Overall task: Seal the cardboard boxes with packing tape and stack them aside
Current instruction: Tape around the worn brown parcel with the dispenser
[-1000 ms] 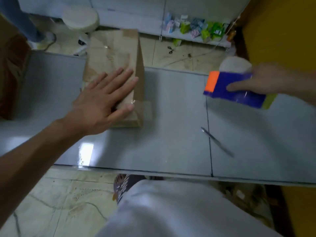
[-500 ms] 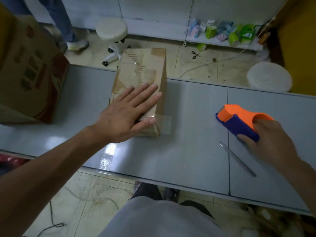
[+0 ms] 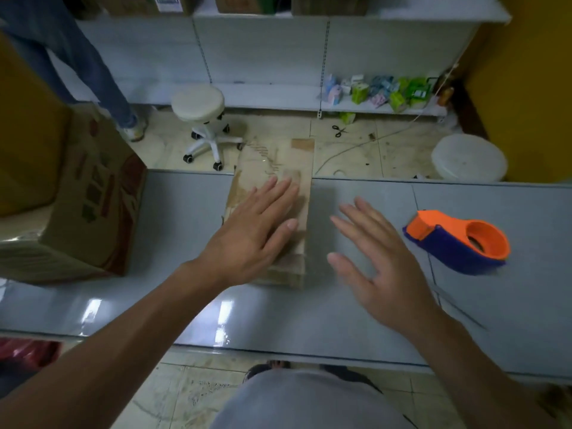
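**Letting go, reaching in**

Head view: my right hand (image 3: 377, 267) is off the tape dispenser (image 3: 458, 239), which now sits on the table (image 3: 154, 305). The fingers are spread, holding nothing, and heading for the small box (image 3: 278, 159) at mid-table. My left hand (image 3: 250, 239) lies flat on its lid, fingers straight. Taping looks done, stacking next. It runs lengthwise away from me, far end past the table's back edge.
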Demonstrator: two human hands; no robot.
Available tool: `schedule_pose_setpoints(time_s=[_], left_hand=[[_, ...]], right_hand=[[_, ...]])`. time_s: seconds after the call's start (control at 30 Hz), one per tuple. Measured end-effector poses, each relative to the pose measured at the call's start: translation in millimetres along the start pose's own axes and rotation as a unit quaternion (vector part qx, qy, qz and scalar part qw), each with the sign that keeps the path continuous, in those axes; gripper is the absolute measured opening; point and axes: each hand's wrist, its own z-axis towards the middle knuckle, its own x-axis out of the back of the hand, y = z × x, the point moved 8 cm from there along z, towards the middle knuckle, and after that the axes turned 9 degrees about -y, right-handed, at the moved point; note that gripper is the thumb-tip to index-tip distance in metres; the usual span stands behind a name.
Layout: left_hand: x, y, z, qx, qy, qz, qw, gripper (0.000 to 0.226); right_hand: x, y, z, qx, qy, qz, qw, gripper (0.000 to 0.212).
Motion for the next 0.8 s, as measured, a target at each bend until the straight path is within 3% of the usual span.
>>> schedule_pose_setpoints(time_s=[0.1,0.2,0.27,0.33,0.4,0.47,0.5,0.57,0.6,0.7,0.8], left_hand=[[-3,-8,-8,-0.034,-0.015,-0.008,0.999,0.061],[-7,-15,-8,-0.005,0.020,-0.157,0.987,0.054],[-2,-25,-7,0.059,0.055,-0.302,0.950,0.047],[1,-33,-6,0.114,0.052,-0.452,0.883,0.039],[8,-37,-4,0.131,0.011,-0.493,0.860,0.039],[18,-37,-4,0.114,-0.022,-0.445,0.888,0.037],[22,-36,-6,0.095,-0.033,-0.381,0.919,0.038],[22,-32,-16,0.030,-0.055,-0.164,0.984,0.053],[15,-30,-22,-0.021,-0.064,-0.070,0.995,0.065],[-16,-35,-33,-0.125,-0.050,0.085,0.987,0.082],[-24,-40,-33,-0.162,0.048,0.113,0.979,0.072]], right_hand=[[-23,-13,24,0.023,-0.059,-0.024,0.998,0.063],[-36,-19,35,0.033,-0.091,-0.037,0.995,0.066],[-44,-23,35,0.030,-0.098,-0.040,0.994,0.066],[-53,-22,33,0.021,-0.105,-0.047,0.993,0.067],[-57,-21,33,0.012,-0.103,-0.049,0.993,0.067],[-55,-19,33,0.002,-0.095,-0.055,0.994,0.065],[-54,-19,34,0.000,-0.091,-0.061,0.994,0.064],[-55,-21,34,0.006,-0.091,-0.076,0.993,0.063],[-58,-22,33,0.013,-0.097,-0.082,0.992,0.063],[-71,-24,28,0.049,-0.093,-0.120,0.987,0.062],[-81,-22,25,0.094,-0.037,-0.151,0.983,0.055]])
